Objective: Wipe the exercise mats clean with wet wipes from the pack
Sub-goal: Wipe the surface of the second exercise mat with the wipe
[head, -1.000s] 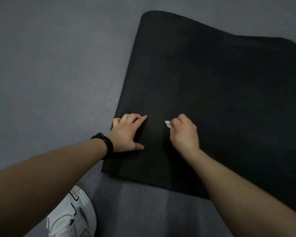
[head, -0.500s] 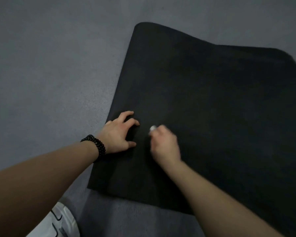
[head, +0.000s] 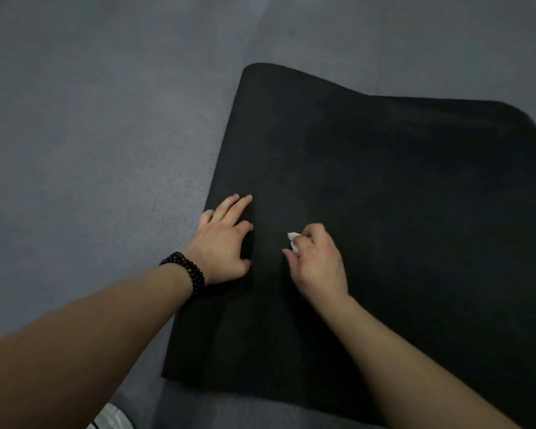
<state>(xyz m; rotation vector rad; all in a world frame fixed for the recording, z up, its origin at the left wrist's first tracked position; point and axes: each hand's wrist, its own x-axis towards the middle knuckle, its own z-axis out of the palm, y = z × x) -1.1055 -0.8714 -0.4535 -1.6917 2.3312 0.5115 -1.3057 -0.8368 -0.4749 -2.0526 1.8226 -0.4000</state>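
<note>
A black exercise mat (head: pixel 384 196) lies on the grey floor and fills the right half of the view. My left hand (head: pixel 223 243) presses flat on the mat near its left edge, fingers spread, a black bead bracelet on the wrist. Beside it, my right hand (head: pixel 317 264) grips a small crumpled white wet wipe (head: pixel 294 241) and holds it against the mat. Only a corner of the wipe shows past the fingers. The pack of wipes is not in view.
Grey carpeted floor (head: pixel 90 134) surrounds the mat on the left, top and bottom. The tip of a white shoe (head: pixel 113 419) shows at the bottom edge. The mat's far right corner (head: pixel 520 116) curls up slightly.
My right hand slid left with the wipe toward my left hand, then back to the right. My left hand stayed pressed on the mat edge. The camera view shifted a little.
</note>
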